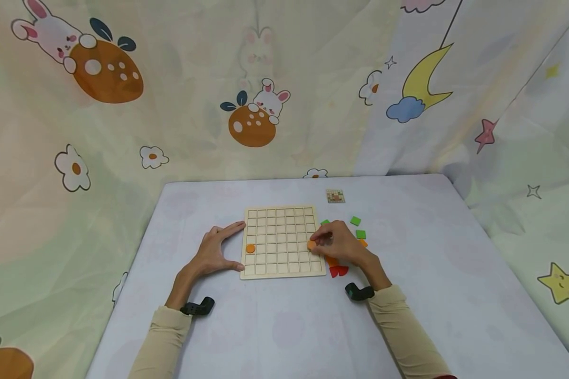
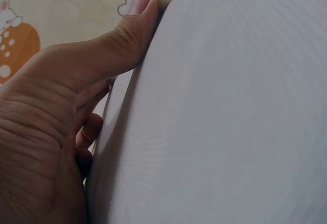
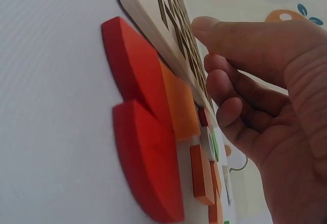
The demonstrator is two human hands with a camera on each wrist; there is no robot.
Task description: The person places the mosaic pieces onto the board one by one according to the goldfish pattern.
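Observation:
A square wooden grid board (image 1: 283, 276) lies on the table. My left hand (image 1: 212, 251) spreads thumb and index finger along its left side, tips at the edge; in the left wrist view the thumb (image 2: 115, 48) reaches a corner of the board. One orange round piece (image 1: 250, 248) sits in a cell of the leftmost column. Over the board's right edge my right hand (image 1: 337, 243) pinches another orange piece (image 1: 311, 245) between thumb and fingers. That piece is hidden behind the thumb (image 3: 245, 43) in the right wrist view.
Right of the board lie red pieces (image 3: 148, 168), orange pieces (image 3: 180, 104) and green squares (image 1: 355, 221), some partly behind my right hand. A small patterned card (image 1: 335, 196) lies beyond the board. Printed cloth (image 1: 189, 121) hangs behind the table.

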